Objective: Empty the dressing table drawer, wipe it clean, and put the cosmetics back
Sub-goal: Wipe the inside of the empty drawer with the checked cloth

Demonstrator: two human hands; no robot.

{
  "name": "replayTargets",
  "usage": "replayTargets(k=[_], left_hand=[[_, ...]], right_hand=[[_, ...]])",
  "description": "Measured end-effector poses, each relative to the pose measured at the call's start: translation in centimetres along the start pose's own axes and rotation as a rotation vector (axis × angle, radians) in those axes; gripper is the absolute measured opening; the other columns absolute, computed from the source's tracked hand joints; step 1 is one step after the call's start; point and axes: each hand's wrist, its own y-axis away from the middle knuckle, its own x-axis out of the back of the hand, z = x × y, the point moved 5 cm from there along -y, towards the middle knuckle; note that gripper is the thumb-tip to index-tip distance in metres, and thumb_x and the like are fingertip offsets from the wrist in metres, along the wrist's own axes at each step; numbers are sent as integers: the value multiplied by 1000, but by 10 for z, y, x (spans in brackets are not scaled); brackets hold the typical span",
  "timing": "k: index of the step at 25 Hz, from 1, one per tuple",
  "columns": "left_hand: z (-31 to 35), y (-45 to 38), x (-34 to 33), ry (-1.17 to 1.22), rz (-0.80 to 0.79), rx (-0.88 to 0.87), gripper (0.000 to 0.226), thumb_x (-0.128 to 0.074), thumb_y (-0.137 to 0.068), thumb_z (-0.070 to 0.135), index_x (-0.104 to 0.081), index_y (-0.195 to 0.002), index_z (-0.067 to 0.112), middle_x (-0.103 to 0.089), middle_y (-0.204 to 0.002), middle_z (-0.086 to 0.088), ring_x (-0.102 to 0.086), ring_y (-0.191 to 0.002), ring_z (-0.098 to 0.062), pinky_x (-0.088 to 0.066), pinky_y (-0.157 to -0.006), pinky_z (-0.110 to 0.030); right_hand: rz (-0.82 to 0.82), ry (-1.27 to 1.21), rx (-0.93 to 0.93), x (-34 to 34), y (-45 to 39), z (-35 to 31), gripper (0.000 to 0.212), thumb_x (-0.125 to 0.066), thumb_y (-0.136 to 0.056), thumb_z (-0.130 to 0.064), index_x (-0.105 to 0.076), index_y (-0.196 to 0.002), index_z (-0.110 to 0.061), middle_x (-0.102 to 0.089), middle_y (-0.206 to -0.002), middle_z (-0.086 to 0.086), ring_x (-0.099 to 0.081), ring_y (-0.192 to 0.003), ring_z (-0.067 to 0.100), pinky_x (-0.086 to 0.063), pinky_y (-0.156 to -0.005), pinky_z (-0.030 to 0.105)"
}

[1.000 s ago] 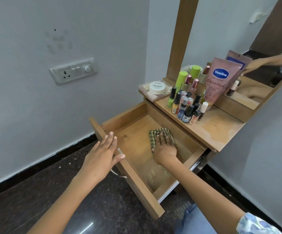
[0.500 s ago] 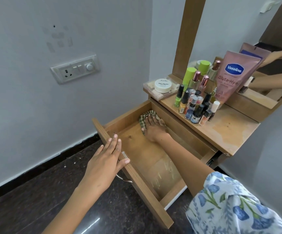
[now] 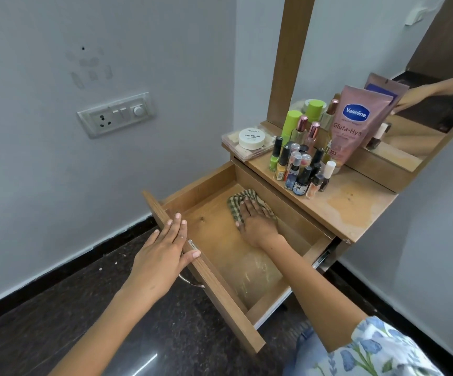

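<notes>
The wiping step is in hand: the drawer (image 3: 219,270) stands pulled out and holds nothing but the cloth, while the cosmetics wait on the table top.

Nearest, the left hand (image 3: 162,253) lies flat on the drawer's front panel, fingers straight and close together along its top edge, thumb hooked over the inner side. It seems to steady the drawer. Below that palm a metal handle (image 3: 190,282) pokes out.

Past those fingertips, inside the drawer, the right hand (image 3: 255,221) presses a checked cloth (image 3: 240,203) onto the wooden floor, fingers straight and slightly spread. The cloth bunches ahead of the fingertips, close to the back wall. A small dark speck lies on the floor to the left of the cloth, and pale streaks show behind the wrist, so the next strokes probably need to cover both.

There is free floor to either side of the wiping hand; the side walls and back wall bound each stroke.

Beyond, right of the fingertips, the nail polish bottles (image 3: 298,169), a Vaseline tube (image 3: 351,126) and a white jar (image 3: 251,137) crowd the table top (image 3: 355,204), near its front edge above the drawer.
</notes>
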Motion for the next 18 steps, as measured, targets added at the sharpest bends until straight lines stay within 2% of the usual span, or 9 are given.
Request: replayTargets(k=[3, 6, 8, 13, 16, 18], left_hand=[[1, 0, 1, -25, -17, 7, 96, 12, -66, 66, 10, -148, 15, 23, -152, 0, 11, -144, -12, 0, -117, -29], [1, 0, 1, -25, -21, 5, 98, 12, -65, 66, 9, -148, 14, 21, -153, -1, 10, -144, -12, -1, -117, -30], [1, 0, 1, -10, -14, 2, 98, 12, -65, 66, 9, -148, 14, 23, -151, 0, 10, -144, -12, -1, -117, -30], [1, 0, 0, -15, 5, -7, 98, 15, -64, 66, 10, -148, 14, 25, -150, 1, 11, -144, -12, 0, -117, -29], [0, -1, -2, -16, 34, -24, 109, 35, -56, 72, 15, -146, 15, 28, -145, 1, 17, -141, -11, 2, -115, -27], [0, -1, -3, -8, 32, -20, 113, 40, -50, 73, 17, -145, 16, 29, -145, 2, 21, -135, -7, 4, -113, -26]], right_hand=[[-82, 20, -6, -8, 31, 18, 61, -25, -102, -32, 5, -152, -14, 14, -160, 3, 12, -147, 19, 0, -118, 40], [-194, 44, 44, -13, 58, 25, 66, -35, -100, -28, 3, -152, -17, 15, -160, 3, 12, -147, 21, -9, -120, 49], [-211, 7, 65, -12, 67, 25, 67, -38, -99, -30, 2, -153, -21, 19, -159, 4, 13, -147, 23, -11, -119, 51], [-237, -44, 51, -17, 49, 10, 74, -25, -100, -49, 20, -149, -18, 35, -151, 10, 29, -141, 29, 8, -115, 51], [-198, 8, 110, -18, 21, 4, 72, -19, -100, -53, 23, -147, -19, 37, -150, 7, 31, -140, 28, 13, -114, 49], [-155, 31, 138, -12, 0, 3, 69, -17, -100, -52, 22, -148, -20, 35, -152, 6, 29, -141, 26, 13, -114, 48]])
